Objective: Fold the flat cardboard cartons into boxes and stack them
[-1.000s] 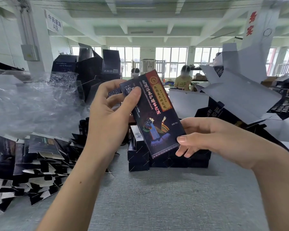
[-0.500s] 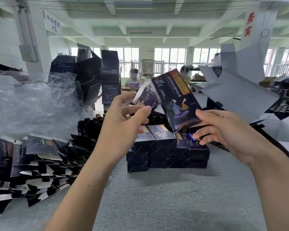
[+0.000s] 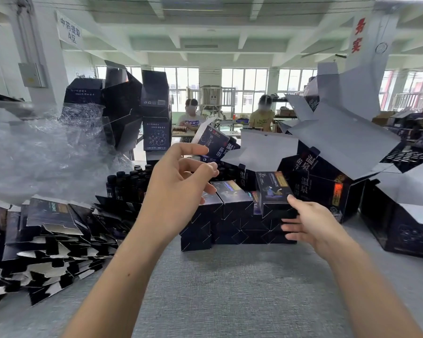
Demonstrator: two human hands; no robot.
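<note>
A stack of folded dark boxes (image 3: 232,223) stands on the grey table (image 3: 230,289) in front of me. One folded box (image 3: 274,189) lies on top at the stack's right end. My right hand (image 3: 305,225) is just beside that box, fingers spread and relaxed, holding nothing. My left hand (image 3: 178,189) hovers above the stack's left end with loosely curved fingers and is empty. A heap of flat dark cartons (image 3: 47,230) lies at the left.
Crumpled clear plastic wrap (image 3: 39,154) sits behind the flat cartons. Dark bottles (image 3: 130,184) stand behind my left hand. Large open dark cartons (image 3: 332,167) rise at the right and others (image 3: 132,111) at the back left. Two people sit at a far table.
The box that both hands held has been set on top of the stack's right end. My right hand has let it go, and my left hand has drawn back empty.
</note>
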